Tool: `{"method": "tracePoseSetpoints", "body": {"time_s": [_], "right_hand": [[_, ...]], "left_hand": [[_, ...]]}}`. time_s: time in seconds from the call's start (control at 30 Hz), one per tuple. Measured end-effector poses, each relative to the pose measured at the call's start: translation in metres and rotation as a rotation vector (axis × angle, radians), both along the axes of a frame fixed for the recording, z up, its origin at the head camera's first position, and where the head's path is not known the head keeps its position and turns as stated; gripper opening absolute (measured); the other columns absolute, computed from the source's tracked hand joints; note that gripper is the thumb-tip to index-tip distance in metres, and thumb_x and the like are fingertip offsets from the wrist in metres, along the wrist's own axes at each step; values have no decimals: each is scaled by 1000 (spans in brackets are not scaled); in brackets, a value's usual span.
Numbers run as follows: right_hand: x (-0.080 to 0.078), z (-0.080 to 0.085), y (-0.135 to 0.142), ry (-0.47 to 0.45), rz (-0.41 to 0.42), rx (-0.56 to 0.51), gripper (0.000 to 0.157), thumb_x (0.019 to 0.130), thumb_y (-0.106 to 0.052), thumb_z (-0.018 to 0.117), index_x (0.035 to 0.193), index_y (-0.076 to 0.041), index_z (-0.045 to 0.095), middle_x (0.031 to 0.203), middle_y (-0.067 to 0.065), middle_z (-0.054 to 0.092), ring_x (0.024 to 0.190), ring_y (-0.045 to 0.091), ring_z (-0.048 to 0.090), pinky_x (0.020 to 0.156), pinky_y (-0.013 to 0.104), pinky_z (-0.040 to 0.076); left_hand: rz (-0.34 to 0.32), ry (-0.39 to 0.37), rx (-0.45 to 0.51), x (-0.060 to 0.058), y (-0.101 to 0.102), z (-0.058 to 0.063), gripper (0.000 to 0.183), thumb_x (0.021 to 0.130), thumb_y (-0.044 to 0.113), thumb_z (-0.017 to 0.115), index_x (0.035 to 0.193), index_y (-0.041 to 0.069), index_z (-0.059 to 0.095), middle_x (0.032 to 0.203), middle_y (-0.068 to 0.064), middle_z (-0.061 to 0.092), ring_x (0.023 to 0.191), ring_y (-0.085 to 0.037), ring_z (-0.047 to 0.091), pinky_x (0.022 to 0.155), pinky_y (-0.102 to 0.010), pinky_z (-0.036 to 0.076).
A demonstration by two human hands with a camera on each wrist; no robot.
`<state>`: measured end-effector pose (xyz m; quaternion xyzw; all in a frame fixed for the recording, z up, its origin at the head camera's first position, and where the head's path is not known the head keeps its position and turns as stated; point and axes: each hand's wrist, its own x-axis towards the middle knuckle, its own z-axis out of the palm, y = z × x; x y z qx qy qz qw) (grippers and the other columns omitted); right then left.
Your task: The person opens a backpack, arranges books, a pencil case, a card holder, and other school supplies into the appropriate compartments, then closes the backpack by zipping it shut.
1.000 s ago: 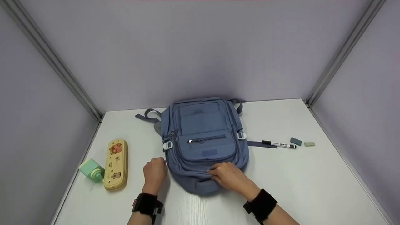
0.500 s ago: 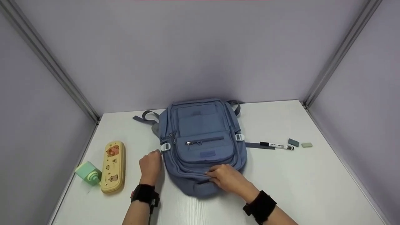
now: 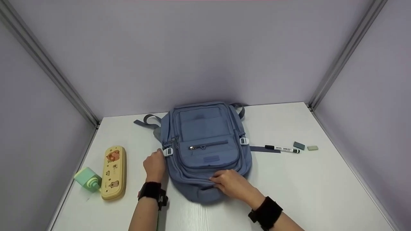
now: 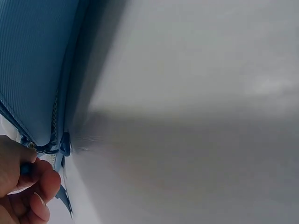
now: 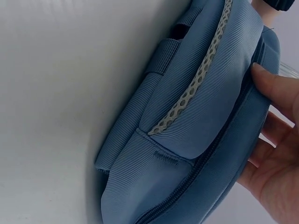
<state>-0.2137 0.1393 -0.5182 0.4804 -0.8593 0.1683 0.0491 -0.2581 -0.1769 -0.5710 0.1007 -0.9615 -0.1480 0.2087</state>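
A blue backpack (image 3: 205, 128) lies on the table with its front pocket facing up. At its left side, close to a white buckle (image 3: 168, 151), my left hand (image 3: 155, 166) pinches a zipper pull (image 4: 26, 169) between thumb and curled fingers. A second pull (image 4: 65, 144) dangles beside it in the left wrist view. My right hand (image 3: 233, 184) grips the edge of the backpack nearest me. In the right wrist view its thumb (image 5: 267, 84) presses by the dark zipper (image 5: 205, 158), with the fingers curled under the fabric.
To the left lie a yellow pencil case (image 3: 113, 173) and a green bottle-shaped item (image 3: 88, 179). On the right are a black-and-white marker (image 3: 282, 149), a dark green block (image 3: 299, 145) and a pale green block (image 3: 312, 148). A strap (image 3: 263, 149) extends under the marker.
My left hand has moved away from me along the left side of the backpack, up to the buckle. The right hand keeps its grip on the near edge.
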Motion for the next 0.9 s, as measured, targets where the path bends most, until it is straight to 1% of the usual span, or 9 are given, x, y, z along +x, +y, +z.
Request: {"method": "tracePoseSetpoints", "body": {"time_s": [0.13,0.27,0.4,0.47,0.53,0.63,0.73,0.83,0.9], "right_hand": [[1,-1,-1,0,1,0,24,89,-9,72,112,-10,75,104,3,71,93,17,69,80,32,55],[2,-1,-1,5,6,-9,23,89,-10,72,112,-9,75,104,4,71,93,18,69,80,33,55],[2,-3,-1,-8,6,-13,23,90,-10,72,113,-7,75,107,5,70,96,18,68,82,32,54],[3,-3,0,-28,-3,-7,24,90,-10,72,113,-7,74,109,5,70,98,19,68,84,32,53],[4,-4,0,-50,-16,3,24,91,-13,71,114,-7,74,110,5,69,100,19,67,86,33,53],[5,-5,0,-91,-30,2,26,95,-22,68,115,-6,73,112,5,69,102,19,66,87,33,52],[5,-5,-1,-122,-38,-6,32,100,-31,59,115,-7,73,112,4,69,102,18,66,87,33,52],[4,-5,0,-135,-39,-10,36,103,-35,51,115,-8,73,112,3,69,103,16,66,88,32,52],[3,-5,1,-146,-48,-17,36,103,-34,50,116,-10,73,112,2,67,103,16,64,89,33,51]], "left_hand": [[23,-35,27,-2,-1,2,15,91,-1,56,77,-3,60,70,-24,65,60,-42,64,49,-53,49],[21,-67,59,-2,-2,6,15,92,0,55,79,-3,61,74,-26,66,63,-44,64,51,-55,49],[19,-135,128,1,-5,11,16,95,5,55,82,-2,61,80,-27,67,67,-45,65,53,-56,49],[20,-168,160,3,-6,14,14,95,6,56,86,-2,62,84,-27,67,72,-46,65,55,-57,50],[14,-178,163,6,-6,17,13,94,4,55,95,-5,64,90,-28,66,78,-47,65,61,-58,50],[-4,-136,129,12,-1,20,21,93,0,54,111,-10,61,98,-31,62,89,-48,62,68,-58,50],[-41,-24,105,22,14,22,28,93,2,57,118,-12,57,104,-32,58,95,-48,59,74,-57,49],[-147,76,108,34,33,21,38,93,11,65,122,-13,55,110,-32,54,101,-47,56,83,-55,47],[-243,80,121,43,45,20,48,93,18,68,126,-13,53,118,-34,51,108,-49,53,91,-55,44]]}}
